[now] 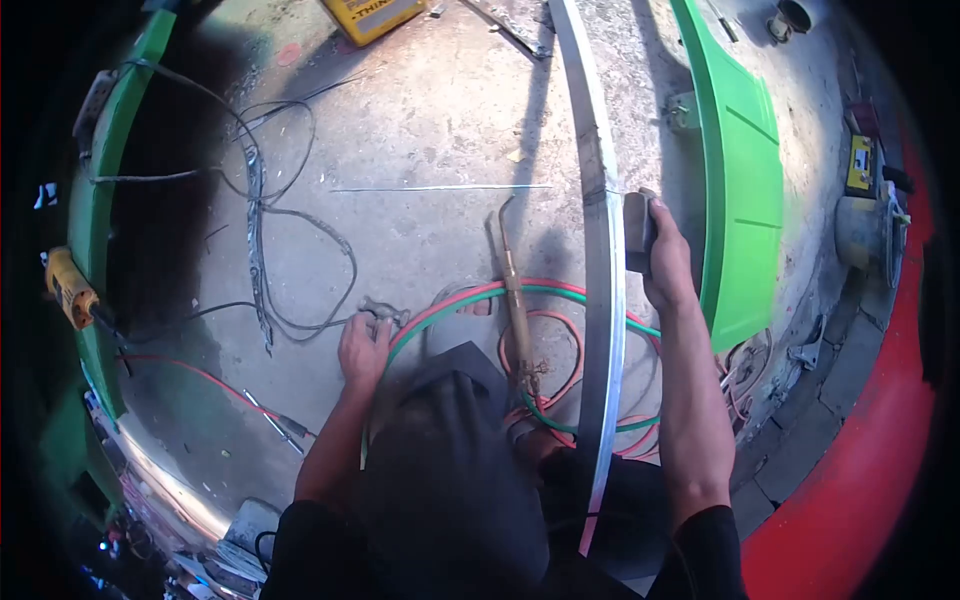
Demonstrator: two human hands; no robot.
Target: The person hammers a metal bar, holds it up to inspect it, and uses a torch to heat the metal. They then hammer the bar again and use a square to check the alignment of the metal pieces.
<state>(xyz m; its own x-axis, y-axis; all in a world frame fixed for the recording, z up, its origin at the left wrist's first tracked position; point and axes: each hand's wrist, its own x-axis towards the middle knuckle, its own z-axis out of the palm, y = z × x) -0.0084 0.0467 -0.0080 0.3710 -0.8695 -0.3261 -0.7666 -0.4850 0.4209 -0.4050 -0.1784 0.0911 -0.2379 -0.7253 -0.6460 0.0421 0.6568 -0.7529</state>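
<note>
**Right hand (668, 268) grips a dark block against the metal strip; left hand (364, 348) on a small fitting**

The right hand, right of centre in the frame, is closed around a dark block (637, 232). The fingers wrap its far side, and the block sits against the right edge of a long metal strip (603, 260). The strip runs from the top centre of the frame down to the lower centre, passing just left of the hand.

The left hand lies low on the concrete floor (430, 120), left of centre. Its fingertips are on a small grey metal fitting (386, 313); whether they pinch it or only rest on it cannot be told.

Between the two hands a brass cutting torch (515, 295) lies on the floor, nozzle towards the top of the frame. A red hose (455, 300) and a green hose (560, 292) curve under the strip and coil near the person's knees.

A bright green panel (745, 200) stands right of the right hand. A thin rod (440, 187) lies across the floor above the torch. Dark cables (300, 230) loop at centre left, and a yellow power tool (70, 287) sits at the far left edge. A yellow container (370, 14) is at the top edge.
</note>
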